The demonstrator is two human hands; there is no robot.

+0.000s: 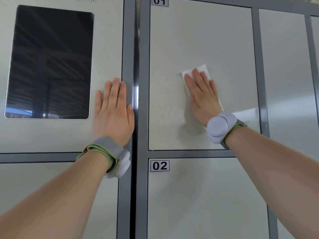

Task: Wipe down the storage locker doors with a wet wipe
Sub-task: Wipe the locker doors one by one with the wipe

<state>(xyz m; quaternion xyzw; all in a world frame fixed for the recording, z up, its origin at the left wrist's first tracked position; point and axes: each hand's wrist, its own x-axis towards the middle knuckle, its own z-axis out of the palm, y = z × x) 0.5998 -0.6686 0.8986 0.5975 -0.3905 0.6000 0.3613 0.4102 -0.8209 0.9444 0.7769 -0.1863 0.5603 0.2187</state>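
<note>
Two hands (114, 116) (202, 100), two wristbands (107, 147) (219, 128), one wipe (201, 68), one screen (50, 62)

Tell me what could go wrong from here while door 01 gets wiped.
1. The right hand only presses the wet wipe flat against door 01; it may bunch or slip out.
2. The left hand lies flat on the panel beside the dark screen and may leave smudges there.
3. The wipe sits mid-door, so the corners by the 01 label might be missed.
</note>
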